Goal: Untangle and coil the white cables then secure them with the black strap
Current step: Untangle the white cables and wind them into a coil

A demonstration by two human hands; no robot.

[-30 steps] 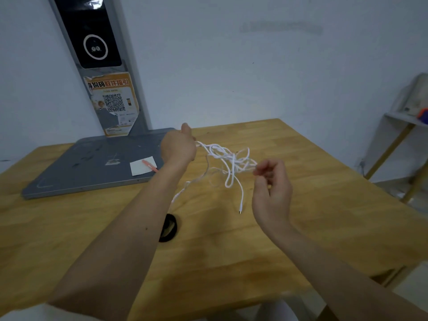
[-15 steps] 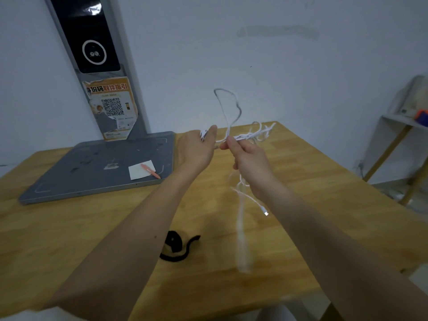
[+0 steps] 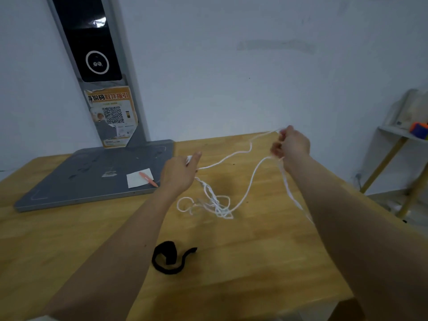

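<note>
Hands of mine are reaching out over a wooden table [image 3: 266, 262], both gripping the white cables [image 3: 234, 156]. My left hand [image 3: 179, 172] is curling its fingers around a bunch of cable near the grey base plate [image 3: 76, 179]. My right hand [image 3: 293, 147] is lifting higher and further right, its fingers closing in a fist around more cable. One strand is stretching between my two hands, another is sagging from my right hand down to a loose tangle lying on the table between them, and a further strand is hanging from my right hand past my forearm. Nearer to me, the black strap [image 3: 170, 260] is lying on the wood, partly curled, untouched. A white paper slip [image 3: 136, 180] and an orange pen [image 3: 148, 179] are resting on the base plate.
</note>
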